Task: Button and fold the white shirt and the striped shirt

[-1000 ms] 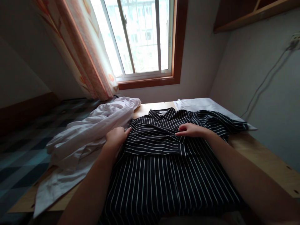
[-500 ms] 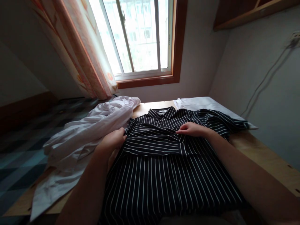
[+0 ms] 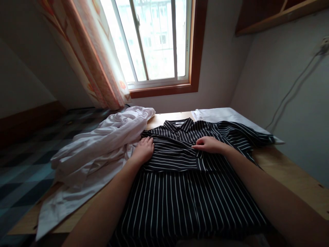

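A black shirt with white stripes [image 3: 180,192] lies spread on a wooden board, collar toward the window. Its left-side sleeve is folded across the chest, stripes running sideways. My left hand [image 3: 144,149] rests flat on that folded sleeve near the shoulder, fingers stretched out. Over the right part of the chest, my right hand [image 3: 209,144] pinches the sleeve near its cuff between thumb and fingers. The other sleeve [image 3: 244,132] stretches out to the right.
A crumpled white garment [image 3: 100,140] lies left of the shirt. Flat white cloth [image 3: 228,115] sits at the back right on the wooden board [image 3: 288,168]. Checked bedding [image 3: 23,168] is at far left. Beyond stand a window [image 3: 159,41] and a curtain [image 3: 95,58].
My left hand has moved from the shirt's left edge onto the folded sleeve, its fingers now laid flat. My right hand keeps its pinch in nearly the same place.
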